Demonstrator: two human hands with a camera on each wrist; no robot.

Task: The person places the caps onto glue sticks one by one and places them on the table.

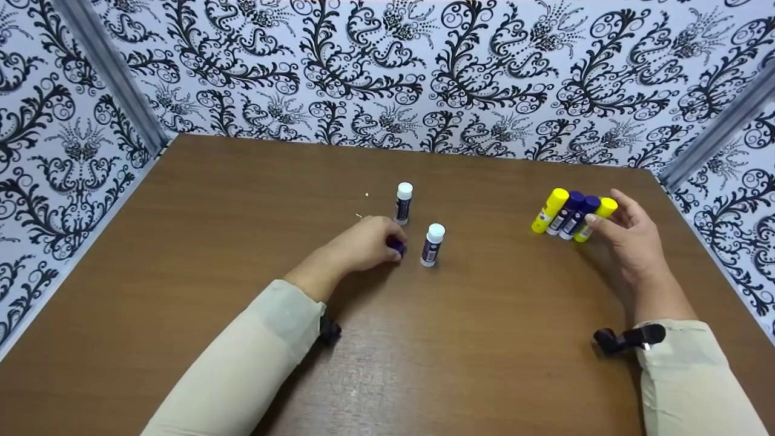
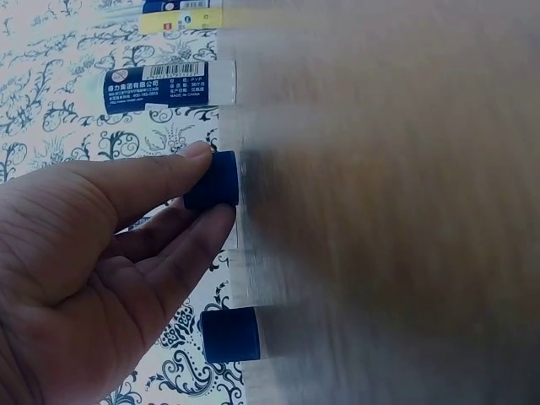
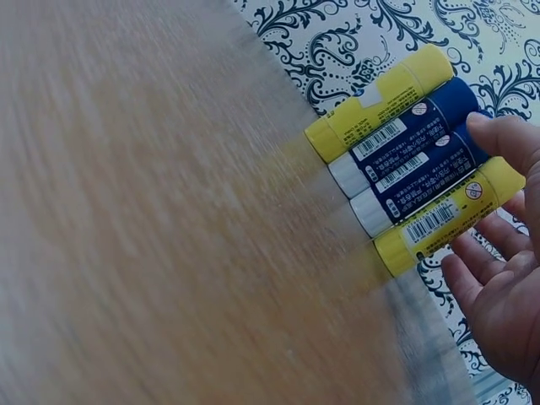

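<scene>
My left hand (image 1: 366, 245) pinches a small dark-blue glue stick cap (image 2: 221, 181) between thumb and fingers, low at the tabletop. A second blue cap (image 2: 229, 335) stands beside it in the left wrist view; the hand hides it from the head view. Two glue sticks with white upper ends, a rear one (image 1: 403, 203) and a nearer one (image 1: 433, 245), stand upright close by. At the right, my right hand (image 1: 633, 236) holds the end yellow glue stick (image 3: 451, 218), thumb overlapping the neighbouring blue glue stick (image 3: 422, 181). Another blue glue stick (image 3: 405, 139) and a yellow one (image 3: 380, 103) complete that upright row.
Brown wooden table (image 1: 484, 351) lies under everything. Patterned black-and-white panels (image 1: 387, 72) rise at its back and sides. Tiny pale crumbs (image 1: 366, 194) lie behind the left hand. A black wrist camera (image 1: 626, 339) sits on the right sleeve.
</scene>
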